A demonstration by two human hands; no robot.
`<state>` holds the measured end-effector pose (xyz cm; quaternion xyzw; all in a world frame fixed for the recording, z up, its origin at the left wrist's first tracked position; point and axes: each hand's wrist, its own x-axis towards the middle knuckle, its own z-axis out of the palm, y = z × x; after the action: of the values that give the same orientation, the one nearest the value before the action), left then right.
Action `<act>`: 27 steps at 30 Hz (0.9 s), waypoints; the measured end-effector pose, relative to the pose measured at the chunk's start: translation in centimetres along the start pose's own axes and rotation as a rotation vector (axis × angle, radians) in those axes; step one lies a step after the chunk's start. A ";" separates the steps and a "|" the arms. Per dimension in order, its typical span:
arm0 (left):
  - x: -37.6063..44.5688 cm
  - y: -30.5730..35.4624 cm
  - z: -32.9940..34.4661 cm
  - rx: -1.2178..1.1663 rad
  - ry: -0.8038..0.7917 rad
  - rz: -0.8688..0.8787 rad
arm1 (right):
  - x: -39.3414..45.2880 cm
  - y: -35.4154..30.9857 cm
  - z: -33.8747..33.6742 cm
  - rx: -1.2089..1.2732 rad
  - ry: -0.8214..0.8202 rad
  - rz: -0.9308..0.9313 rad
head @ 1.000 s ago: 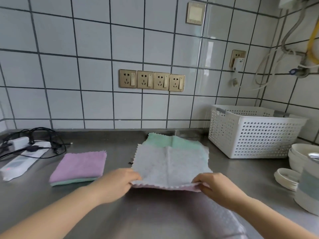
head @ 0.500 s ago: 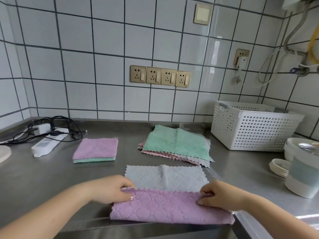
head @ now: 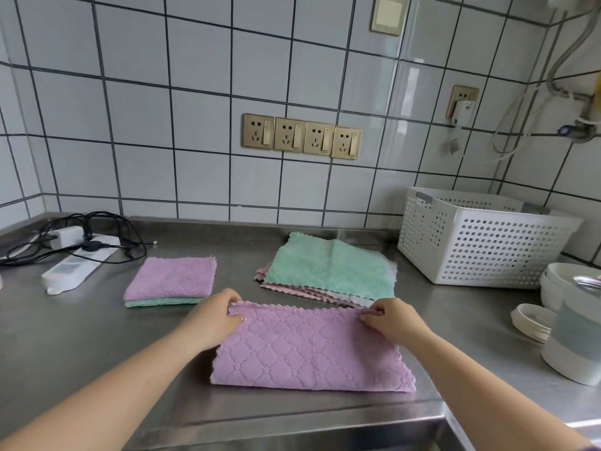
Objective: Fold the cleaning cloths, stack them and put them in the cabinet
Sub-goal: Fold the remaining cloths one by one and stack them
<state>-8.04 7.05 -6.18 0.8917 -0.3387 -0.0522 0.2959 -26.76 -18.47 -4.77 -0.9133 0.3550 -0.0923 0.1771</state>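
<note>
A purple cleaning cloth (head: 312, 349) lies folded in half on the steel tabletop (head: 65, 336), close to its front edge, with the fold toward the person and the scalloped free edges at the far side. The left hand (head: 211, 317) pinches the far left corner of this cloth, fingers closed on the edge, and the right hand (head: 393, 320) pinches the far right corner in the same way. Behind the left hand sits a small stack of folded cloths (head: 170, 281), a purple one on top of a green one, squared up and resting flat. Behind the right hand is a loose pile of unfolded cloths (head: 331, 271), green on top with pink and grey edges showing beneath; its near edge lies just beyond the held cloth. To the right of that pile, against the tiled wall, stands a white perforated basket (head: 481, 242); what it holds cannot be made out from this angle. Farther right, at the edge of the view, are stacked white bowls (head: 559, 284), a small white dish (head: 533, 320) and a pale lidded container (head: 579, 340), its contents hidden. At the far left a white power strip (head: 74, 268) lies among black cables (head: 97, 229). A row of four gold wall sockets (head: 300, 135) is set in the tiles above.
</note>
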 end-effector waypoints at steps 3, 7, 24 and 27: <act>0.5 -0.2 0.8 0.062 0.025 -0.007 | 0.9 0.1 0.9 -0.065 0.007 -0.006; 1.1 -0.3 1.2 0.138 0.048 0.008 | 1.7 0.3 1.4 -0.098 0.044 -0.027; -0.5 6.3 6.1 0.411 -0.058 0.327 | -3.1 -7.8 6.8 -0.180 -0.066 -0.327; -0.6 5.7 7.2 0.441 -0.137 0.266 | -3.5 -7.2 8.3 -0.208 -0.088 -0.338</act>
<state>-13.91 0.48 -8.90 0.8766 -0.4753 0.0019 0.0753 -22.48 -9.03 -9.76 -0.9764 0.1963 -0.0437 0.0791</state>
